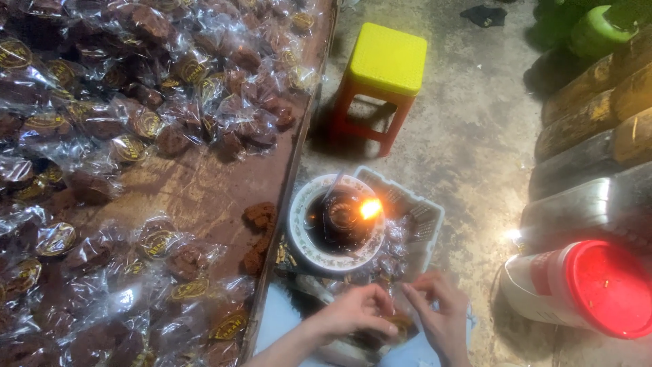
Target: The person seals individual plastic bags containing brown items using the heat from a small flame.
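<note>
Pinching one small wrapped sweet (387, 326) between closed left hand (356, 312) and right hand (438, 316), just below the lit candle (370, 208), seemingly mid-sealing; steady fingers needed near flame.

I see two bare hands low in the picture. The left hand (353, 314) comes in with a long bit of forearm behind it, and no sleeve covers it. The right hand (440, 314) shows up to the wrist only, bare too. I see no gloves, no rings, no watch and no bands. The fingers (380, 296) look slim, with short nails.
</note>
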